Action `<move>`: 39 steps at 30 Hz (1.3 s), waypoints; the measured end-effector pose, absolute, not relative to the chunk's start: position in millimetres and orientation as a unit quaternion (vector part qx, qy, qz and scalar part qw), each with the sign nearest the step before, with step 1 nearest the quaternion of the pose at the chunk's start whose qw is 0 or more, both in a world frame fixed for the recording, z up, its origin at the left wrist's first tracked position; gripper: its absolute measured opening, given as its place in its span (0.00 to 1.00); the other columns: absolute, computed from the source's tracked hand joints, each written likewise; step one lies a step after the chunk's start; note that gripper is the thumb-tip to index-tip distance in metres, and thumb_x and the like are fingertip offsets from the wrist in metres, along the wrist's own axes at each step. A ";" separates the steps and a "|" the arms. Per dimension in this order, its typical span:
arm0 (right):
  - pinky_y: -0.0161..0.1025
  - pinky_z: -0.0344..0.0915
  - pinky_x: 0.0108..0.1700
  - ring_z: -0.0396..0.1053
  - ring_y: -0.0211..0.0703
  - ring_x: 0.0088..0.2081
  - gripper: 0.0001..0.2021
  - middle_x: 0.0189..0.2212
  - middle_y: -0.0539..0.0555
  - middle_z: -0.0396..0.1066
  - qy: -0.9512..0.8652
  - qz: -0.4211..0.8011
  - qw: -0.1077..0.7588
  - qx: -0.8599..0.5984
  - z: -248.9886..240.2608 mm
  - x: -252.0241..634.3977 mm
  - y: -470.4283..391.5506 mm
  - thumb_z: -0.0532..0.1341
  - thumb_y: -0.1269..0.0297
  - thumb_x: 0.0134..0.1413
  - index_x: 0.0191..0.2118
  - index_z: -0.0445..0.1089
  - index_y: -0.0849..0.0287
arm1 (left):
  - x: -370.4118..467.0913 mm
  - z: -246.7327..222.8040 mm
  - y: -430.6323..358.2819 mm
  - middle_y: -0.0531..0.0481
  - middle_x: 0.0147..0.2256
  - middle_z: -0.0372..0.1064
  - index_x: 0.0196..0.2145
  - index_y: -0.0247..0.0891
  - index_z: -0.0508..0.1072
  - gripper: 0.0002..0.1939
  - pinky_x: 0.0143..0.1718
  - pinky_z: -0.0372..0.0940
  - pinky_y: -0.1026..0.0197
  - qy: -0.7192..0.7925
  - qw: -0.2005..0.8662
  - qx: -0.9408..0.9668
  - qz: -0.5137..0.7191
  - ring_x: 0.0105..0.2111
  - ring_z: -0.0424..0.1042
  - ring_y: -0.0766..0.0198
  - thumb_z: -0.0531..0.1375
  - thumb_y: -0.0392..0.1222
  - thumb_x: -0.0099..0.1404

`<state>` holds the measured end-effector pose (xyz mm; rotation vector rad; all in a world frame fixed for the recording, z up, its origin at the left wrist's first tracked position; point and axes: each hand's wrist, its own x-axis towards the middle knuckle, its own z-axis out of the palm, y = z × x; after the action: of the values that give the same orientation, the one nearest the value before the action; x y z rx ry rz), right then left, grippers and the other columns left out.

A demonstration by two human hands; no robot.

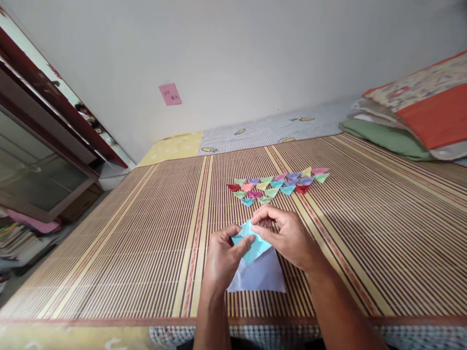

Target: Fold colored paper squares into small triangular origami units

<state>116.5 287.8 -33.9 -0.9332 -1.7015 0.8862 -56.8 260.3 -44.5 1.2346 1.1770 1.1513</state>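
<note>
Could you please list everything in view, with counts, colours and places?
Light-blue paper: one, light blue, between both hands
Lavender paper: one, pale lavender, on the mat under the hands
Small folded papers: about twenty, mixed colours, in rows beyond the hands
Striped mat: one, tan and dark brown, across the middle
Patterned cloth: blue-grey and yellow sections, along the wall
Bedding pile: one, orange, floral, green, far right
Pink note: one, on the wall
Wall: pale grey, behind
Glass-paned panel: one, brown frame, left
Lower-left clutter: uncounted, pink and mixed, unclear
Left hand: one, bare, pinching the light-blue paper
Right hand: one, bare, pinching its upper edge
</note>
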 end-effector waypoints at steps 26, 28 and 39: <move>0.39 0.62 0.35 0.68 0.41 0.35 0.07 0.38 0.52 0.71 -0.706 0.334 0.487 -0.392 -31.3 113.0 287.1 0.65 0.67 0.59 0.29 0.71 0.57 | -56.8 -47.8 257.3 0.57 0.21 0.59 0.24 0.39 0.69 0.19 0.22 0.52 0.65 0.476 0.484 0.518 0.520 0.22 0.55 0.69 0.71 0.50 0.60; 0.39 0.62 0.35 0.69 0.41 0.34 0.08 0.36 0.52 0.72 -0.698 0.345 0.490 -0.392 -29.7 112.1 285.2 0.64 0.67 0.60 0.29 0.71 0.57 | -56.5 -47.4 256.8 0.57 0.22 0.58 0.25 0.39 0.68 0.18 0.22 0.52 0.65 0.476 0.478 0.519 0.526 0.22 0.55 0.69 0.71 0.49 0.60; 0.38 0.63 0.31 0.69 0.41 0.29 0.08 0.26 0.50 0.73 -0.659 0.369 0.511 -0.411 -24.7 109.2 279.0 0.65 0.66 0.58 0.28 0.73 0.57 | -53.0 -48.2 258.1 0.56 0.23 0.64 0.24 0.40 0.65 0.21 0.22 0.56 0.65 0.475 0.473 0.479 0.566 0.22 0.59 0.69 0.74 0.48 0.56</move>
<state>109.2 279.0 -24.7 -0.9882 -1.5848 0.8877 -53.0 258.1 -48.2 1.1733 1.1621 1.3861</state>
